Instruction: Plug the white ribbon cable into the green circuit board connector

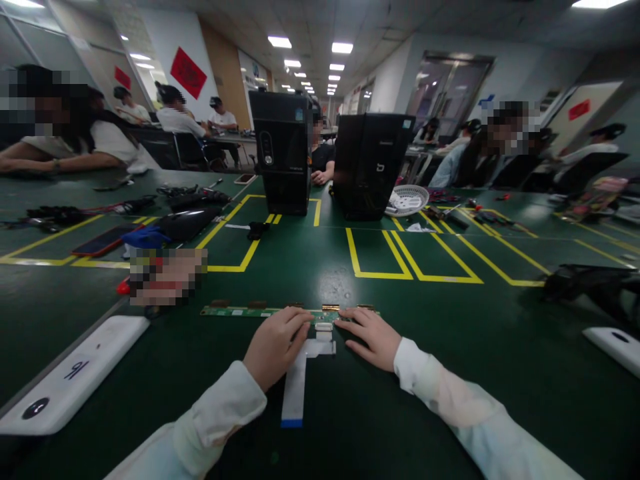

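Note:
A long, narrow green circuit board (pixel 240 311) lies crosswise on the green table in front of me. My left hand (pixel 277 343) is closed at its near edge, thumb and fingers drawn together on the board left of the white connector (pixel 324 327). Just right of that connector, my right hand (pixel 373 337) rests with its fingers apart, fingertips touching the board. A flat white ribbon cable (pixel 294 390) with a blue end runs from below the connector toward me, bending sideways near the top. Fingers cover parts of the board.
Two black computer towers (pixel 283 153) stand at the back. White casings lie left (pixel 75 373) and right (pixel 615 347). Cables and tools (pixel 190 200) are spread at far left; a white basket (pixel 407 200) sits beyond the yellow tape. Other people sit around.

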A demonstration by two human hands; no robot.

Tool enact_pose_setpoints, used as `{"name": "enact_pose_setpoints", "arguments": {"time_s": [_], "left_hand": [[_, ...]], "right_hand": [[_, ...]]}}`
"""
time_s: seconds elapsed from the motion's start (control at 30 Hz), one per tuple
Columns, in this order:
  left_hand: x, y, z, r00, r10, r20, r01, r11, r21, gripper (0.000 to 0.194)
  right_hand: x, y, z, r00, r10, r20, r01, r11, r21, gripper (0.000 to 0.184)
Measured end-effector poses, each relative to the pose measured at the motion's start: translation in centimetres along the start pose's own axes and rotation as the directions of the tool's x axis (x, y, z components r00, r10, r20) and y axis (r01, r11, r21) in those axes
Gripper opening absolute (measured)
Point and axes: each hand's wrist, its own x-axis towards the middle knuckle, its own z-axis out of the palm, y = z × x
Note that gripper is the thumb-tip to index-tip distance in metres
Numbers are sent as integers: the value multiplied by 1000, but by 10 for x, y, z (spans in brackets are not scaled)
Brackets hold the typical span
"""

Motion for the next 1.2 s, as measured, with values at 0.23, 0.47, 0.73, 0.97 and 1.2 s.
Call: {"name": "enact_pose_setpoints", "arguments": {"time_s": [0.23, 0.47, 0.73, 0.97, 1.2], "left_hand": [[-41, -11, -33, 988, -138, -74, 144, 986, 81, 36], [-109, -36, -47, 928, -358, -106, 372, 911, 178, 46], [-133, -64, -19, 921, -360, -148, 387, 892, 235, 52], [-122, -72, -7, 939, -314, -141, 341, 907, 249, 51], [-119, -73, -5, 938, -314, -147, 342, 908, 243, 52]], "right_hand": [[-1, 6, 8, 999, -36, -36, 36, 999, -16, 44], [-2, 7, 10, 999, -27, -36, 26, 999, -29, 44], [-1, 3, 5, 999, -25, -29, 24, 999, -29, 43], [0, 2, 4, 999, -29, -31, 28, 999, -30, 43], [8, -23, 6, 999, -43, 34, 42, 999, 24, 47]]}}
